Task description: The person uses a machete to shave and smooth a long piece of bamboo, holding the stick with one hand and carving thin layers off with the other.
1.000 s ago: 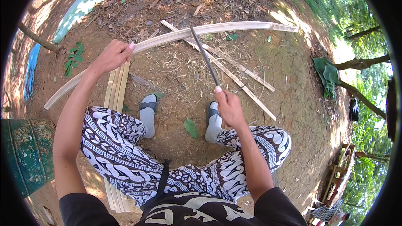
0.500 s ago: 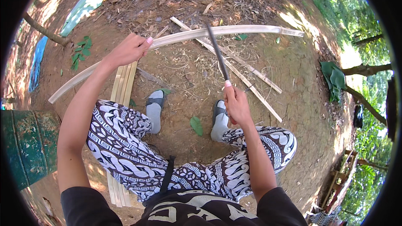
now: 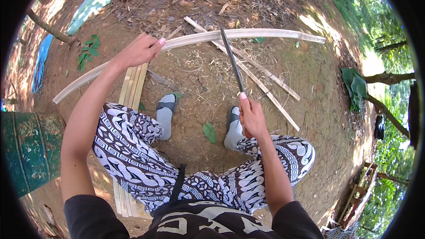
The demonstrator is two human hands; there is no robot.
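Long pale bamboo strip (image 3: 248, 34) runs left-right across the dirt ahead of the sandalled feet, bowed, far end free to the right. Left hand (image 3: 139, 49) fingers wrapped round it near its left-middle. Right hand (image 3: 251, 116) fingers closed on a long knife (image 3: 232, 62), blade pointing away from the fingers, tip meeting the strip's near edge, right of the left-hand fingers. Loose slats (image 3: 265, 79) lie under the blade; flat slats (image 3: 133, 84) below the left hand. Open ground right; green drum (image 3: 31, 150) far left.

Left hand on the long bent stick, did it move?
Yes. The left hand slid right along the curved strip, judged against the flat slats on the ground.
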